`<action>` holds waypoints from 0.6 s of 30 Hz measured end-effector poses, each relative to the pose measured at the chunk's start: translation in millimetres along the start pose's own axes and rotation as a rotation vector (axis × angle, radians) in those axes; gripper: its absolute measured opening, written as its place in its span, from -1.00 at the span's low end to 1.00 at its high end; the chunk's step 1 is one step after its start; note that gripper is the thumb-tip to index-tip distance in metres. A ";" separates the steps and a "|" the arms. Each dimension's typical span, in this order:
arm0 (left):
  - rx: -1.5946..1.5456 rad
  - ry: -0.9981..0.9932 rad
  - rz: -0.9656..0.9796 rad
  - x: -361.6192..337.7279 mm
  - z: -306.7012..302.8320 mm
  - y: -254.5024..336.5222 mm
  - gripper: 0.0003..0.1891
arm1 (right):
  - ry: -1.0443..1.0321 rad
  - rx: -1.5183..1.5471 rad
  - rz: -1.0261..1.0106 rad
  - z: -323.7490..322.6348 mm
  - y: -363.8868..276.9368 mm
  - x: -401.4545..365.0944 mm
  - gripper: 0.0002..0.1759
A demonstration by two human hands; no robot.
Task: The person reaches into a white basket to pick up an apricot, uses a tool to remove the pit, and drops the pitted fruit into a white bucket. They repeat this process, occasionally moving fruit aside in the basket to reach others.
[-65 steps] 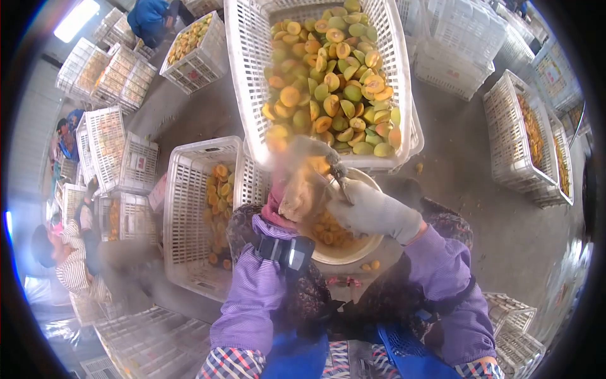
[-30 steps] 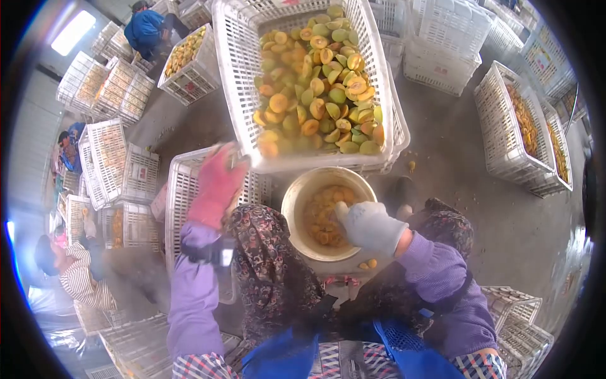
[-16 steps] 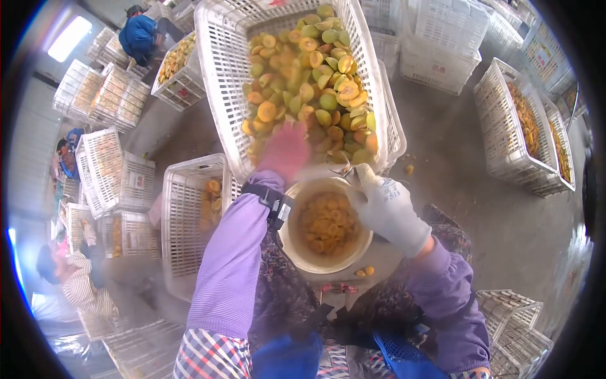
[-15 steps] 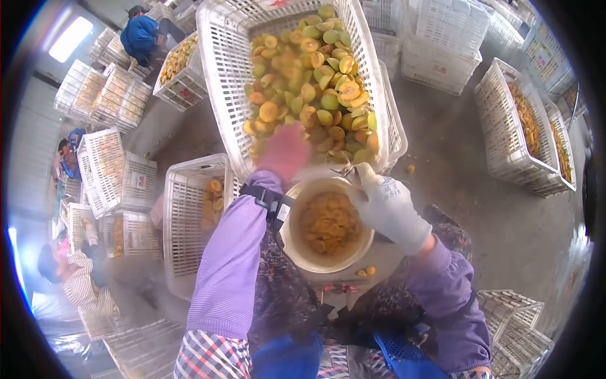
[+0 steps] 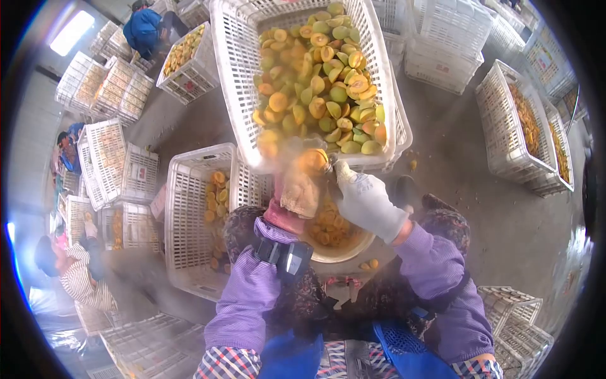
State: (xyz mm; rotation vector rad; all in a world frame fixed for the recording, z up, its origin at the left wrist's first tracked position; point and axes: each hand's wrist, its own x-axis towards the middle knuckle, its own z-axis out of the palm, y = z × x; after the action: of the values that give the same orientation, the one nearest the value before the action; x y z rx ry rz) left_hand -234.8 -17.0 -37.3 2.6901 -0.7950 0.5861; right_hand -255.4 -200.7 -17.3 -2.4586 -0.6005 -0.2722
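My left hand point(image 5: 298, 194), in a pink and tan glove, is closed around an orange-fleshed peach half point(image 5: 313, 162) at the near edge of a white crate point(image 5: 228, 82). That crate holds many green-yellow halved peaches point(image 5: 315, 88). Opposite it, my right hand point(image 5: 371, 201), in a white glove, grips a small thin metal tool point(image 5: 331, 165) whose end meets the peach half; its exact shape is blurred. Below both hands stands a white bucket point(image 5: 344, 254) with orange peach pieces point(image 5: 331, 228) in it, partly covered by my left hand and wrist.
On my left is another crate point(image 5: 183, 218) with some peach halves. Filled crates point(image 5: 499, 145) stand at the right, stacked white crates point(image 5: 442, 57) behind. Several co-workers, one in a blue jacket point(image 5: 142, 30), sit at the left. Two small pieces point(image 5: 369, 264) lie near the bucket.
My left hand has drawn back from over the crate toward me and now holds a peach half up to the tool. My right hand has shifted slightly left.
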 end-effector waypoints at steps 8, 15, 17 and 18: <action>-0.190 0.029 -0.219 3.1 -5.9 13.7 -0.74 | -0.264 -0.158 0.087 13.3 -4.9 -0.3 -0.40; -1.786 0.261 -0.791 27.0 -1.3 15.6 -0.77 | -0.189 0.263 0.040 5.4 -1.2 0.1 -0.60; -1.985 0.227 -0.809 31.5 -9.7 16.6 -0.72 | -0.244 0.321 0.042 0.3 0.4 1.8 -0.70; -2.013 0.221 -0.813 32.8 -11.3 16.0 -0.69 | -0.273 0.350 0.041 -2.9 0.4 3.9 -0.75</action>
State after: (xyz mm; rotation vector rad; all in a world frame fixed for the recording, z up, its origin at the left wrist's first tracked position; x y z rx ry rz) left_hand -222.1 -40.7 -10.3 0.8006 0.0560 -0.1923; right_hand -252.0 -201.3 -13.9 -2.1771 -0.6492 0.1761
